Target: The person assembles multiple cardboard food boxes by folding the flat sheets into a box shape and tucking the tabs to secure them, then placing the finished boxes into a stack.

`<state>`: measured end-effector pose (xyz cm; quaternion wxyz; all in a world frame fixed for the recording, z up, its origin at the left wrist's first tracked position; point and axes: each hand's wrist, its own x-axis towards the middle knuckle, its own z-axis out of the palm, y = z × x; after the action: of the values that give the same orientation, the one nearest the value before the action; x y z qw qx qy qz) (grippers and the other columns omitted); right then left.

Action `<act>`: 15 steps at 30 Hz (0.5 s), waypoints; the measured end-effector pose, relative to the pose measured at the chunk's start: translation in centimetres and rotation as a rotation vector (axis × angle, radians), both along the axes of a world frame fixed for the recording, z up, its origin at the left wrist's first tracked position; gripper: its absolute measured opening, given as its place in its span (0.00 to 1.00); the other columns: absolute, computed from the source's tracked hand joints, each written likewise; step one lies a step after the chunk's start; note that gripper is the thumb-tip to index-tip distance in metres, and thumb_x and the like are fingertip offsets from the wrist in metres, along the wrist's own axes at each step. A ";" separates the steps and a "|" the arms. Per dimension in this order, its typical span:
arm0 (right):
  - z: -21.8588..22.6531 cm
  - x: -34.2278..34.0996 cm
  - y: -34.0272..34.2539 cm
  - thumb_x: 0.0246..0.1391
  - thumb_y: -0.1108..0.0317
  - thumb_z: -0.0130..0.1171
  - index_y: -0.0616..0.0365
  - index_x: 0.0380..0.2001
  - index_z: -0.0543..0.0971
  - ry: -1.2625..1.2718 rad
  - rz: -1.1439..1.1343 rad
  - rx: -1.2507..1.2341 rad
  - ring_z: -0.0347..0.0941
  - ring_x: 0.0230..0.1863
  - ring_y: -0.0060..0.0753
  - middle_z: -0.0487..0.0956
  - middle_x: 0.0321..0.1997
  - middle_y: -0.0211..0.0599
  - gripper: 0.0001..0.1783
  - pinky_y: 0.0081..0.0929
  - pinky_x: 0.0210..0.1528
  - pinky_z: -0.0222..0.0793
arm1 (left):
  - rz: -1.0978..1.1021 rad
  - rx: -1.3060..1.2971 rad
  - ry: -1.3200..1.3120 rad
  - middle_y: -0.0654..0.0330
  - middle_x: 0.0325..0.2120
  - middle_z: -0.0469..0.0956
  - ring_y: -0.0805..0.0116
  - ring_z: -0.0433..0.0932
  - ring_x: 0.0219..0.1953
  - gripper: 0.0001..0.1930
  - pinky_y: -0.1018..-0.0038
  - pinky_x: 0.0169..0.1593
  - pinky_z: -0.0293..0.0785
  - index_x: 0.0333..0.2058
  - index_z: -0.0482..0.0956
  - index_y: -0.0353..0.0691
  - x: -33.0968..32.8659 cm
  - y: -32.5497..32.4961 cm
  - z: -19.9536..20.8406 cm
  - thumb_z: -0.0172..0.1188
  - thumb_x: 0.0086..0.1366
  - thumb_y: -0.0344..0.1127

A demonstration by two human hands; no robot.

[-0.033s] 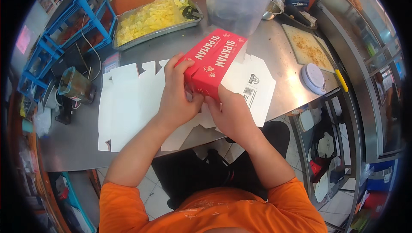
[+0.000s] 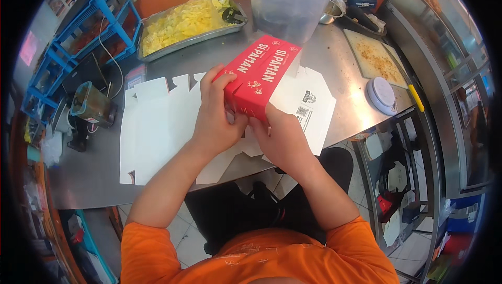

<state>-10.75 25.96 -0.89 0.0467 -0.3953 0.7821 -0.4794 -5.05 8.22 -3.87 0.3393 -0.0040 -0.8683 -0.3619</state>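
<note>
A red cardboard box [image 2: 260,72] with white print, partly folded into shape, is held tilted above the steel table. My left hand [image 2: 213,109] wraps its left side, with fingers over the top edge and the thumb at the near end. At the near right corner, my right hand [image 2: 282,135] grips the box, its thumb close to the left one. Beneath lie flat white box blanks: one plain blank [image 2: 159,127] to the left and a printed blank [image 2: 314,106] to the right. Folds at the box's near end are partly hidden by my fingers.
A metal tray [image 2: 188,37] of yellow chopped food stands at the back, beside a clear plastic tub [image 2: 290,7]. On the right are a cutting board [image 2: 372,56], a yellow-handled knife [image 2: 416,98] and a round lidded container [image 2: 382,95]. Blue crates [image 2: 94,41] stand left.
</note>
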 end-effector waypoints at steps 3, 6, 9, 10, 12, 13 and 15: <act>-0.1 0.0 0.0 0.66 0.70 0.57 0.65 0.45 0.76 0.046 -0.047 0.107 0.81 0.37 0.64 0.84 0.36 0.58 0.10 0.55 0.39 0.76 | -0.014 0.000 0.007 0.40 0.70 0.56 0.33 0.63 0.70 0.42 0.54 0.64 0.76 0.67 0.63 0.44 0.0 0.1 0.1 0.71 0.54 0.23; -0.6 0.0 -0.1 0.66 0.70 0.57 0.64 0.44 0.76 0.170 -0.099 0.109 0.82 0.33 0.61 0.84 0.34 0.55 0.09 0.53 0.37 0.77 | -0.030 0.014 0.004 0.39 0.69 0.56 0.32 0.63 0.70 0.42 0.53 0.65 0.75 0.67 0.63 0.44 0.1 0.5 0.4 0.71 0.54 0.23; -0.7 -0.1 0.0 0.66 0.70 0.57 0.64 0.42 0.77 0.186 -0.133 0.154 0.82 0.31 0.60 0.84 0.33 0.53 0.08 0.51 0.36 0.77 | -0.018 -0.039 0.010 0.39 0.69 0.57 0.32 0.64 0.69 0.42 0.52 0.65 0.75 0.67 0.62 0.44 0.1 0.5 0.3 0.70 0.54 0.24; -0.7 -0.1 0.1 0.66 0.70 0.57 0.64 0.42 0.77 0.184 -0.132 0.153 0.82 0.31 0.60 0.84 0.33 0.53 0.08 0.51 0.36 0.77 | -0.018 -0.040 0.009 0.39 0.69 0.57 0.32 0.64 0.69 0.42 0.52 0.65 0.75 0.67 0.62 0.44 0.2 0.6 0.5 0.70 0.54 0.24; -0.8 0.0 0.3 0.66 0.70 0.57 0.64 0.42 0.77 0.197 -0.142 0.148 0.81 0.30 0.59 0.84 0.31 0.52 0.08 0.50 0.34 0.77 | -0.022 -0.047 -0.021 0.39 0.69 0.56 0.31 0.64 0.69 0.42 0.52 0.64 0.76 0.68 0.61 0.44 0.4 0.7 0.7 0.70 0.55 0.25; -0.6 0.1 0.4 0.66 0.70 0.57 0.64 0.42 0.77 0.195 -0.142 0.148 0.81 0.30 0.59 0.84 0.31 0.52 0.08 0.50 0.34 0.77 | -0.022 -0.047 -0.024 0.39 0.69 0.56 0.31 0.64 0.69 0.42 0.52 0.64 0.76 0.68 0.61 0.44 0.3 0.6 0.5 0.70 0.55 0.25; -0.2 0.3 0.5 0.66 0.69 0.57 0.64 0.41 0.77 0.171 -0.164 0.196 0.82 0.30 0.59 0.84 0.31 0.52 0.08 0.50 0.34 0.77 | -0.039 0.023 0.006 0.38 0.69 0.57 0.30 0.65 0.68 0.43 0.51 0.64 0.75 0.68 0.61 0.44 0.2 0.4 0.1 0.70 0.55 0.25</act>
<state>-10.49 26.46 -1.08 -0.0211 -0.3632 0.8558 -0.3676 -4.87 8.66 -3.73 0.3348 -0.0180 -0.8627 -0.3785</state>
